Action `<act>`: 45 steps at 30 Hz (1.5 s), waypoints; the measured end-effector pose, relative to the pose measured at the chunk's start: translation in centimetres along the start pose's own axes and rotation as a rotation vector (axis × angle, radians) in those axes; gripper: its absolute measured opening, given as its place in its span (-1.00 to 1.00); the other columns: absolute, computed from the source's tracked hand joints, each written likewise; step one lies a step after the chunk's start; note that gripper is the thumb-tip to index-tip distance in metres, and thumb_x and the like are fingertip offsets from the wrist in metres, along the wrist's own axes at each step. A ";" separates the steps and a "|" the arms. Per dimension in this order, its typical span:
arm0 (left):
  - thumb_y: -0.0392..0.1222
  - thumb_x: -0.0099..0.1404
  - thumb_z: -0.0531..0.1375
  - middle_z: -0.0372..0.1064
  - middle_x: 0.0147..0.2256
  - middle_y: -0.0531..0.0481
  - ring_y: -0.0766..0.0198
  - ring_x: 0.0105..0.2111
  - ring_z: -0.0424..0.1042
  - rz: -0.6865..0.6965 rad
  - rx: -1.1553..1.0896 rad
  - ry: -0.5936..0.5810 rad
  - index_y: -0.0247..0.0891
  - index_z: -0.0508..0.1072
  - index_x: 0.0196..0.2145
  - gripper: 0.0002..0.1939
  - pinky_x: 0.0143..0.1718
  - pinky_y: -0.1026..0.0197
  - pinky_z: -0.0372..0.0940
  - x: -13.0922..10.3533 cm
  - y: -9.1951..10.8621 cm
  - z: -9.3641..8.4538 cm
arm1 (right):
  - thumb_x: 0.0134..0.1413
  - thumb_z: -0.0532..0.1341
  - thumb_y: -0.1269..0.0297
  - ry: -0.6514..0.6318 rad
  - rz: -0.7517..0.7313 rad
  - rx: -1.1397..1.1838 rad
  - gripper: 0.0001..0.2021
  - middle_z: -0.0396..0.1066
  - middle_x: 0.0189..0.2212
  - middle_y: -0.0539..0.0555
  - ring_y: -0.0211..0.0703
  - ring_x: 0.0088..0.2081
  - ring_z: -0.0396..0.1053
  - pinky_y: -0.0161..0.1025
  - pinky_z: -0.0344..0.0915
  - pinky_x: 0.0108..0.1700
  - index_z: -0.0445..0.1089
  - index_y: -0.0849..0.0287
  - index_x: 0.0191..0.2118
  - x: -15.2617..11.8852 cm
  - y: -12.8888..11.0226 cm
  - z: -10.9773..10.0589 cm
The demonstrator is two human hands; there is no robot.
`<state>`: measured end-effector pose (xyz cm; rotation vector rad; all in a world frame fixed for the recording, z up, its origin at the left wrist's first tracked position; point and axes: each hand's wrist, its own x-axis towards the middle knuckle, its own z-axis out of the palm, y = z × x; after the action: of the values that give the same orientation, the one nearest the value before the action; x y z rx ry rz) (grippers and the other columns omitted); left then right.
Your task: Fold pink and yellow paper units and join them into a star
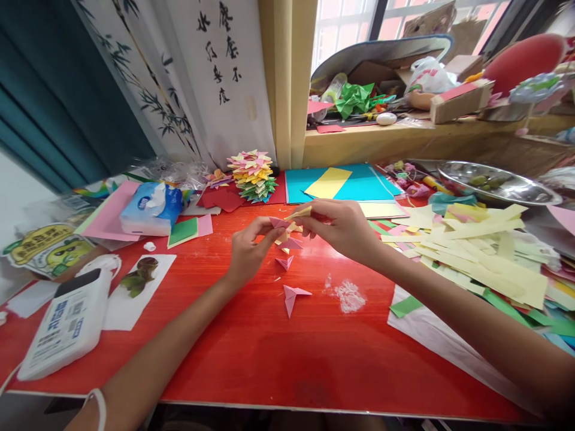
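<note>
Pinched between the thumb and fingers of my left hand (248, 250) is a pink folded paper piece (279, 222). My right hand (338, 226) grips a yellow folded paper piece (300, 212) right beside the pink one; whether the two pieces interlock I cannot tell. Below the hands, more pink and yellow folded pieces lie in a rough column, among them a small pink one (284, 263) and a larger pointed pink one (294, 297). At the back of the red table (251, 359) stands a layered tower of folded paper (253, 176) in pink, yellow and green.
Paper strips (485, 251) are heaped on the right near a metal bowl (498, 182). Blue sheets (345, 185) lie at the back under a yellow sheet. To the left are a tissue pack (150, 209) and a white box-shaped device (67, 326). White crumbs (350, 296) dot the tabletop.
</note>
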<state>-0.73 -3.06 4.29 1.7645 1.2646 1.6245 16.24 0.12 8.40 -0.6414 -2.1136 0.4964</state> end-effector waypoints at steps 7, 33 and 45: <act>-0.15 0.11 0.19 0.45 -0.43 0.07 0.32 -0.40 0.43 0.003 0.004 0.009 -0.22 0.43 -0.39 -0.88 -0.32 0.31 0.29 0.0 -0.3 -0.1 | 0.11 0.06 0.31 -0.021 -0.077 -0.116 -0.82 0.39 -0.51 -0.01 -0.36 -0.51 0.30 -0.36 0.21 -0.44 0.41 0.14 -0.36 0.0 0.0 0.0; -0.34 0.18 0.12 0.44 -0.27 0.05 0.34 -0.23 0.41 0.402 0.105 -0.009 -0.19 0.38 -0.30 -0.87 -0.21 0.24 0.32 0.2 -1.2 -0.4 | 0.12 0.03 0.46 -0.062 -0.446 -0.309 -0.78 0.42 -0.41 0.07 -0.35 -0.41 0.33 -0.39 0.23 -0.43 0.37 0.24 -0.18 -0.5 0.8 -0.2; -0.38 0.20 0.08 0.41 -0.26 0.04 0.34 -0.21 0.38 0.512 0.195 -0.062 -0.18 0.37 -0.26 -0.82 -0.18 0.23 0.30 0.3 -1.7 -0.7 | 0.08 0.03 0.49 -0.091 -0.305 -0.164 -0.81 0.38 -0.46 0.05 -0.36 -0.46 0.26 -0.38 0.16 -0.45 0.37 0.26 -0.24 -0.4 0.5 -0.1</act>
<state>-1.95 -2.16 3.21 2.3893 1.0220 1.7291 16.67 0.33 7.96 -0.3813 -2.3033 0.1872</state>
